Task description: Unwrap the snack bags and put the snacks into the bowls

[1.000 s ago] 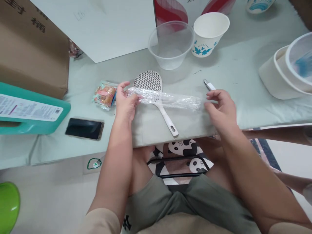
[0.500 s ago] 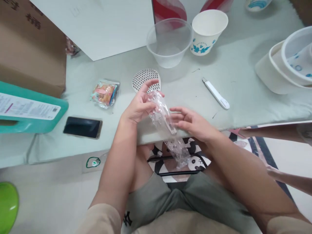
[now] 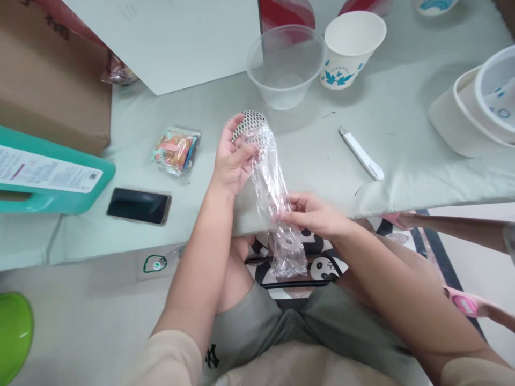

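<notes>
A long, crinkled clear plastic bag (image 3: pixel 267 174) hangs between my hands over the table's front edge, its lower end above my lap. My left hand (image 3: pixel 235 155) pinches its upper end, index finger raised. Lower down, my right hand (image 3: pixel 311 214) grips the bag's side between thumb and fingers. Behind my left hand lies a white rounded piece full of holes (image 3: pixel 251 120), partly covered by the hand and the plastic. A white utility knife (image 3: pixel 361 154) rests on the cloth to the right, touched by neither hand.
A clear plastic bowl (image 3: pixel 286 99) and a paper cup (image 3: pixel 354 51) stand at the back. White containers (image 3: pixel 454 118) are at right. Left are a snack packet (image 3: pixel 177 151), a phone (image 3: pixel 139 206), a teal carton (image 3: pixel 92 179) and a cardboard box (image 3: pixel 52 91). Another person's arm (image 3: pixel 458 228) shows at right.
My left hand has risen slightly with the bag's top, and the bag looks straighter. My right hand has moved down and closed on the plastic; its fingers were spread before.
</notes>
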Demonstrator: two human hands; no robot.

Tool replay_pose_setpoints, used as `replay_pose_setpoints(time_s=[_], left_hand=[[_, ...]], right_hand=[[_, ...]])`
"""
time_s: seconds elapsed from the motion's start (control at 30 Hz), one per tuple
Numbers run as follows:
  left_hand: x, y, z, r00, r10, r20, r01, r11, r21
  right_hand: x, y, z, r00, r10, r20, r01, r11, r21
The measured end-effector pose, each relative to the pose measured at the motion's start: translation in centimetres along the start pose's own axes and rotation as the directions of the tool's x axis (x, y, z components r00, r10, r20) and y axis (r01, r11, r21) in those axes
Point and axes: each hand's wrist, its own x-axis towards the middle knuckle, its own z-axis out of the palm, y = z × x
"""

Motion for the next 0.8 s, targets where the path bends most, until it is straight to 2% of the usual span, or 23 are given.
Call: replay_pose_setpoints(time_s=[0.1, 0.17, 0.27, 0.33, 0.4, 0.5, 0.6, 0.67, 0.73, 0.8], left_hand=[[-0.2, -0.1, 0.4, 0.995, -0.092, 0.026, 0.093, 0.996, -0.018], [-0.8, -0.1, 0.9, 0.974, -0.191, 0.125, 0.194, 0.981, -0.006], [-1.9, -0.5, 1.6, 0.888, -0.306, 0.344, 0.317, 0.948, 0.026], [-2.4, -1.0, 2.0, 0.840, -0.326, 0.434, 0.331, 0.941, 0.068], [-2.8, -1.6, 2.4, 0.845, -0.303, 0.440, 0.276, 0.953, 0.126], [-2.9, -2.2, 2.9, 0.902, -0.235, 0.362, 0.162, 0.961, 0.222], [-2.5, -2.4, 3.0, 0.947, -0.154, 0.282, 0.101, 0.976, 0.195], [-2.1, -2.4, 2.9, 0.965, -0.114, 0.237, 0.086, 0.988, 0.124], [-1.8, -2.3, 2.7, 0.977, -0.102, 0.187, 0.093, 0.994, 0.055], [-1.6, -2.0, 2.5, 0.983, -0.112, 0.143, 0.114, 0.993, -0.006]], right_hand=[[0.0, 0.2, -0.1, 0.989, -0.071, -0.131, 0.064, 0.996, -0.057], [0.0, 0.1, -0.1, 0.960, -0.131, -0.249, 0.110, 0.989, -0.094], [0.0, -0.3, -0.1, 0.880, -0.246, -0.406, 0.168, 0.962, -0.217], [-0.1, -0.6, -0.1, 0.819, -0.315, -0.479, 0.168, 0.931, -0.325], [0.0, -0.7, -0.1, 0.773, -0.358, -0.523, 0.133, 0.898, -0.419], [0.0, -0.6, -0.4, 0.738, -0.385, -0.554, 0.088, 0.869, -0.487], [0.0, -0.4, -0.7, 0.755, -0.377, -0.537, 0.125, 0.886, -0.447], [0.0, -0.3, -0.8, 0.804, -0.326, -0.498, 0.138, 0.916, -0.377], [-0.1, -0.3, -0.9, 0.853, -0.245, -0.461, 0.099, 0.943, -0.317], [-0.2, -0.4, -0.9, 0.869, -0.195, -0.454, 0.056, 0.952, -0.301]])
